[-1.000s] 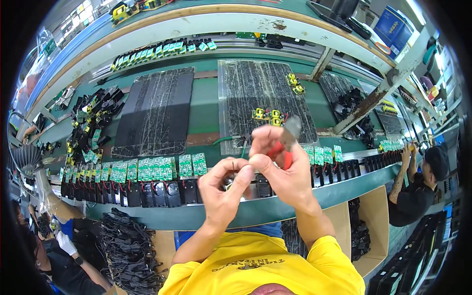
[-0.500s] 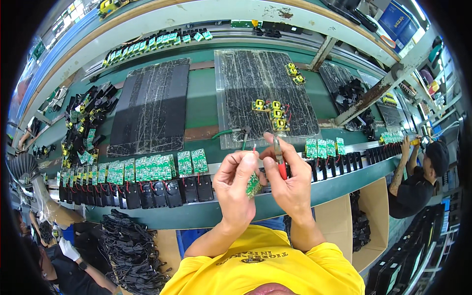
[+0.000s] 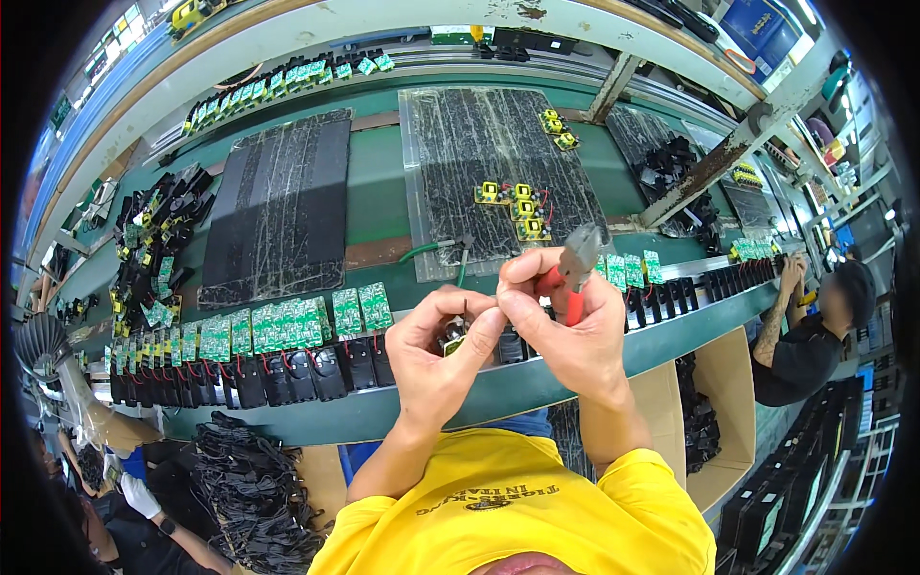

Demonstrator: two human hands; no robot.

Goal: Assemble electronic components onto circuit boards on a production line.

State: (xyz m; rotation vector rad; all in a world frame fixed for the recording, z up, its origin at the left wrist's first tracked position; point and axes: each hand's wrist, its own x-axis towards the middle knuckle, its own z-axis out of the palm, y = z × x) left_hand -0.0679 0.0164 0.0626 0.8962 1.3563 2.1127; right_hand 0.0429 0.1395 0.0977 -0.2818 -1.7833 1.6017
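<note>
My left hand [image 3: 439, 353] is closed round a small circuit board [image 3: 453, 337], mostly hidden by the fingers. Red-handled cutting pliers [image 3: 581, 261] rest in my right hand [image 3: 575, 331], their metal jaws pointing up and away. Thumb and forefinger of that hand pinch together close to my left fingertips; whatever lies between them is too small to make out. Beyond my hands, several yellow-topped circuit boards [image 3: 523, 207] lie on a scuffed black mat [image 3: 450, 144]. A green cable [image 3: 422, 251] with a dark tip ends at the mat's near edge.
Green boards [image 3: 287, 324] wired to black cases [image 3: 278, 381] line the bench's near edge. Another dark mat [image 3: 278, 211] and a heap of black parts [image 3: 158, 249] lie left. A rusty post [image 3: 709, 177] slants at right. Co-workers [image 3: 815, 326] flank the bench; an open carton [image 3: 724, 412] stands below.
The pliers have swung upward in my right hand, jaws now away from the board. My right thumb and forefinger have come to my left fingertips. The board has turned behind my left fingers.
</note>
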